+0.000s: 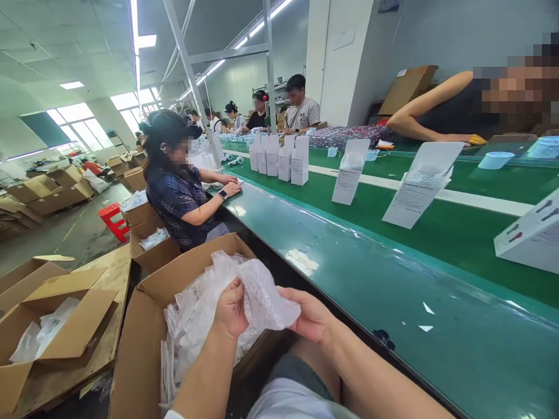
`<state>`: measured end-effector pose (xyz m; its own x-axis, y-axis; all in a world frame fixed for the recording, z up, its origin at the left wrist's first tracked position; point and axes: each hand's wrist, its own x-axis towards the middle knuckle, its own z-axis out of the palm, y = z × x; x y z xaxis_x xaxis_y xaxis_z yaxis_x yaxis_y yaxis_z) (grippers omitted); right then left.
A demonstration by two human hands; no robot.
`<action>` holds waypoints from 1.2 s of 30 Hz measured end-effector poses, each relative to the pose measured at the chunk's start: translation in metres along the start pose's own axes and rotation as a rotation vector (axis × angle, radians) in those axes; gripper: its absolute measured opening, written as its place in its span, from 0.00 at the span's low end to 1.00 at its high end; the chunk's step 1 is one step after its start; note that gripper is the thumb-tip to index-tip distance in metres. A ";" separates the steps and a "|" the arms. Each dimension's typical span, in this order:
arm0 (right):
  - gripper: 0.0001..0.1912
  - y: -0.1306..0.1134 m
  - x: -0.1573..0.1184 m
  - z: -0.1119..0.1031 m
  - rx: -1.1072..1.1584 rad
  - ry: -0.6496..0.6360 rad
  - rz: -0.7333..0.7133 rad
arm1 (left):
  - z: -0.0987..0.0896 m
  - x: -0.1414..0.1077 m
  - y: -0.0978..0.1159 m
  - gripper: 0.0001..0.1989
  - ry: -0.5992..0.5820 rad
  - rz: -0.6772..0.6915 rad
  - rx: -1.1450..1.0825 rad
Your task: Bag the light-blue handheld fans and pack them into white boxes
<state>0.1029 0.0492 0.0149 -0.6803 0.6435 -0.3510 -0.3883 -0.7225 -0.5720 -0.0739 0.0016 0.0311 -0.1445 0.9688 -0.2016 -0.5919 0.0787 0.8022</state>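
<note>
A crumpled translucent bubble-wrap bag (266,299) is stretched between my hands. My left hand (232,308) is closed on its left side, and my right hand (305,314) pinches its right edge. Beneath and left of my hands stands an open cardboard box (140,349) filled with more bubble-wrap bags (192,311). Whether anything is inside the held bag cannot be made out.
To the right runs a green bench (349,279) with paper scraps. Beyond it, several white boxes (406,198) stand open-topped on the conveyor (375,206). A person (179,192) sits ahead. More cartons (65,331) stand at left; another person leans in at the upper right.
</note>
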 end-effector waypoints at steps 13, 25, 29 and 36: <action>0.23 -0.021 -0.037 -0.022 0.062 0.302 -0.468 | 0.009 0.012 -0.011 0.26 0.359 0.268 0.169; 0.23 -0.025 -0.032 -0.019 -0.065 0.329 -0.704 | -0.006 0.001 0.005 0.19 0.484 0.523 0.188; 0.21 -0.008 -0.030 0.007 -0.396 0.137 -0.691 | 0.033 -0.023 -0.014 0.24 -0.049 0.571 0.742; 0.22 -0.006 -0.040 0.000 -0.879 0.311 -0.882 | 0.026 -0.022 -0.018 0.06 -0.004 0.645 0.961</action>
<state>0.1323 0.0278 0.0326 -0.1843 0.9344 0.3048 -0.0112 0.3081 -0.9513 -0.0398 -0.0147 0.0354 -0.1967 0.8945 0.4015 0.4380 -0.2862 0.8522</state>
